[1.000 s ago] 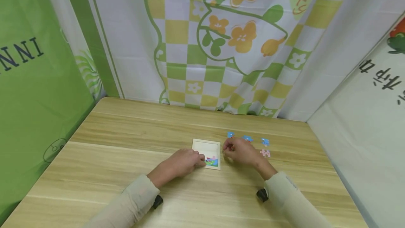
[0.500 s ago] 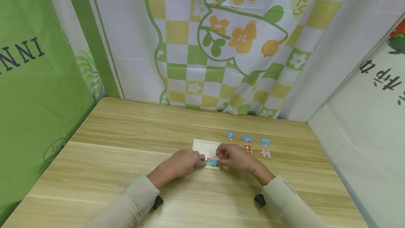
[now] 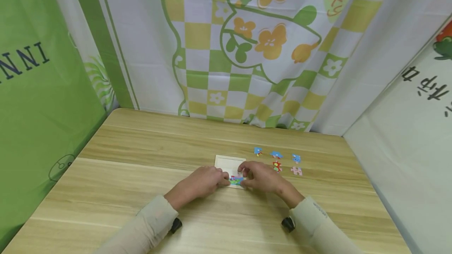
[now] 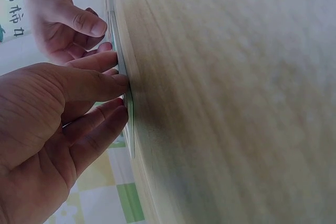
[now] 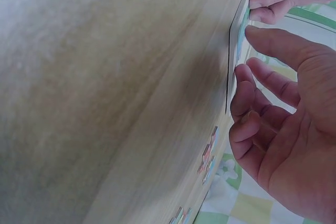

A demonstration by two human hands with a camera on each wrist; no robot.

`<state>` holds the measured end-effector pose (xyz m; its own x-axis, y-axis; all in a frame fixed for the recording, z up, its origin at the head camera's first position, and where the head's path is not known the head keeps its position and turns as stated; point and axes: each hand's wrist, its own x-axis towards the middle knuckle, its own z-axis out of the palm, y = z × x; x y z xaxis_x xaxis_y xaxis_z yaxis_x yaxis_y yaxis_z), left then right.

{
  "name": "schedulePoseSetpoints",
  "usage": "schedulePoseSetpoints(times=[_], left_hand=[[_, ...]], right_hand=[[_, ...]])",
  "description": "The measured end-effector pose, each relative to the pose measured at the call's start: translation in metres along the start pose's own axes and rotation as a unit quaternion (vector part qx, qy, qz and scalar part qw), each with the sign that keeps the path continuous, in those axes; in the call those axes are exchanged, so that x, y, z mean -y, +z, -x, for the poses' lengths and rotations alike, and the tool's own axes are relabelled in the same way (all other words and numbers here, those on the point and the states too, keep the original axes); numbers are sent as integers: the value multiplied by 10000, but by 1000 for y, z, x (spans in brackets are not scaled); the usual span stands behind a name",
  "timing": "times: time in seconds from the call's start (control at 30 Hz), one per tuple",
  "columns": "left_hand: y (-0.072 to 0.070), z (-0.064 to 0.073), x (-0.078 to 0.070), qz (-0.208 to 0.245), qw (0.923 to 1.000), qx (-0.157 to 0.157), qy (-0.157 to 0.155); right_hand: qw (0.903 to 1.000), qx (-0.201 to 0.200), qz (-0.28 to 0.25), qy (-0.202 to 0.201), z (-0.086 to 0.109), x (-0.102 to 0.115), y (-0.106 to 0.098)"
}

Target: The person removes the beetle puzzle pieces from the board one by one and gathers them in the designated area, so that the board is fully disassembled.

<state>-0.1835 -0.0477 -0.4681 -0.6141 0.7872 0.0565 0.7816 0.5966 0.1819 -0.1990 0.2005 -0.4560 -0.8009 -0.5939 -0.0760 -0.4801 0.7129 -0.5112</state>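
A small jigsaw tray (image 3: 230, 164) with a pale rim lies on the table. Along its near side sit colourful jigsaw pieces (image 3: 236, 180), green and blue. My left hand (image 3: 208, 179) rests at the tray's near left, fingertips touching the rim; in the left wrist view its fingers (image 4: 107, 121) and thumb lie against the tray's edge. My right hand (image 3: 263, 175) is over the right side, its thumb (image 5: 273, 40) at the fitted pieces. The other right fingers are loosely bent, apart from the thumb, with nothing showing between them.
Several loose jigsaw pieces lie right of the tray, among them a red one (image 3: 277, 166), a pink one (image 3: 296, 171) and a blue one (image 3: 276, 155). A patterned curtain (image 3: 208, 73) hangs behind the wooden table (image 3: 148, 140).
My right hand has moved left from beside the tray to over its right side, its thumb now at the fitted pieces. The red piece has come into view. The left hand stays put.
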Motion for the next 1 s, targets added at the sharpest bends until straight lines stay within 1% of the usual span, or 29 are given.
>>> schedulePoseSetpoints(times=[0.17,0.47,0.7,1.0], left_hand=[[-1,1,0,32,10000,-37,22],[-2,1,-1,69,10000,36,-6],[-1,0,1,-72,9999,-32,131],[-1,0,0,-54,10000,1,72]], right_hand=[[9997,-75,224,87,2,0,2],[9985,-211,467,179,5,1,4],[9982,-155,550,174,5,1,4],[9985,-149,496,160,6,5,4]])
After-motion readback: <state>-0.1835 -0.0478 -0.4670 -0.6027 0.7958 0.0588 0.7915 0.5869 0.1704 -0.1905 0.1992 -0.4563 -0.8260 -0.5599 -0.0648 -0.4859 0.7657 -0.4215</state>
